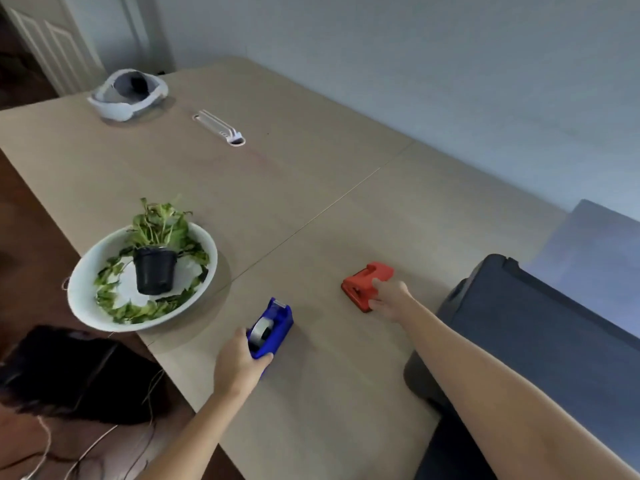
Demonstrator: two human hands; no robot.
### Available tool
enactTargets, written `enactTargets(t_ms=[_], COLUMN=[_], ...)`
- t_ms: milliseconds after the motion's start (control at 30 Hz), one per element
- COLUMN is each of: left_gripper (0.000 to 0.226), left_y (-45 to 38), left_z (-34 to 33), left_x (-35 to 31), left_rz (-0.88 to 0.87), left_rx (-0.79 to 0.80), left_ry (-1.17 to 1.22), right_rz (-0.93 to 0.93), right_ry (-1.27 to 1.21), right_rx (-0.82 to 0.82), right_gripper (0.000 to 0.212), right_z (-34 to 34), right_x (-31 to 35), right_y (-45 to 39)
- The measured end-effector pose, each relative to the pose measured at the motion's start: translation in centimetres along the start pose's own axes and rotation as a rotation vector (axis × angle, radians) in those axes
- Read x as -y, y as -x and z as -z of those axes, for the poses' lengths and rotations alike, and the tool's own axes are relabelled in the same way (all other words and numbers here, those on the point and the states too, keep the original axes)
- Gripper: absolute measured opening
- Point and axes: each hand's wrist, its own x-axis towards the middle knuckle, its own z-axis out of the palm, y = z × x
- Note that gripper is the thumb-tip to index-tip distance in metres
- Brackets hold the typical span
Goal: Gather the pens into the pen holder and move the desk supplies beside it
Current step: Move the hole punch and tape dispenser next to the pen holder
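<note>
I note my left hand (239, 367) fingers clamped on the blue tape dispenser (272, 329), right hand (389, 299) fingers gripping the red stapler (365, 284); dragging risks either tipping on the tabletop (329, 202).

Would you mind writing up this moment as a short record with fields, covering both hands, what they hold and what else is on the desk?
left hand: gripping the near end of the blue tape dispenser, which sits on the desk
right hand: closed on the near side of the red stapler, also on the desk
pens and pen holder: not in view
other items: white bowl holding a potted plant; white headset at the far end
</note>
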Motion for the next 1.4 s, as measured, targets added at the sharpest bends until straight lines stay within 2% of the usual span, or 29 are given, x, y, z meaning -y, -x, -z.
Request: enactTargets(t_ms=[67, 133, 167, 367, 533, 633, 833, 900, 967, 1033, 1133, 1167, 1267, 1367, 1400], left_gripper=[0.025, 0.023, 0.023, 0.030, 0.028, 0.034, 0.037, 0.040, 0.033, 0.029, 0.035, 0.036, 0.032, 0.027, 0.029], left_y=[-0.1, -0.7, -1.2, -2.8, -1.2, 0.9, 8.3, 12.1, 17.2, 21.6, 28.2, 30.8, 37.4, 42.5, 43.8], left_z=[-0.1, -0.1, 0.0, 2.1, 3.0, 3.1, 1.2, -0.3, -2.4, -4.7, -9.7, -11.6, -17.2, -22.7, -24.3], left_x=[0.3, 0.8, 1.2, 0.4, -4.6, -9.5, -20.2, -23.3, -26.4, -28.4, -30.2, -30.5, -30.0, -29.0, -28.7], left_rz=[-0.031, -0.069, -0.072, 0.058, -0.050, -0.152, -0.411, -0.508, -0.601, -0.670, -0.775, -0.770, -0.612, -0.496, -0.470], left_rx=[-0.023, -0.022, -0.010, 0.123, 0.169, 0.211, 0.390, 0.462, 0.566, 0.670, 0.788, 0.836, 1.027, 1.085, 1.085], left_ry=[0.009, 0.004, 0.011, 0.285, 0.385, 0.455, 0.529, 0.508, 0.475, 0.427, 0.286, 0.254, 0.226, 0.122, 0.081], right_rz=[-0.053, -0.058, -0.061, -0.070, 0.091, 0.210, 0.413, 0.458, 0.499, 0.522, 0.510, 0.492, 0.415, 0.347, 0.321], right_ry=[-0.213, -0.280, -0.288, -0.293, -0.258, -0.244, -0.293, -0.297, -0.302, -0.304, -0.344, -0.368, -0.435, -0.483, -0.488], right_rx=[0.002, -0.014, -0.024, -0.051, 0.089, 0.160, 0.125, 0.075, 0.015, -0.043, -0.158, -0.205, -0.326, -0.406, -0.429], right_gripper=[0.026, 0.044, 0.046, 0.035, 0.036, 0.037, 0.032, 0.023, 0.012, 0.011, 0.011, 0.010, 0.007, 0.005, 0.011], right_z=[-1.2, -2.1, -2.4, -2.3, 2.0, 6.8, 21.1, 26.5, 32.6, 38.0, 46.0, 48.6, 54.4, 58.6, 59.7], right_x=[0.0, 0.0, 0.1, 2.0, 5.3, 8.1, 9.6, 8.5, 6.3, 4.0, -0.6, -2.3, -6.5, -10.3, -11.6], right_y=[-1.0, -2.3, -2.8, -2.1, 1.6, 5.3, 14.2, 16.9, 19.8, 22.1, 24.8, 25.6, 27.1, 27.7, 27.6])
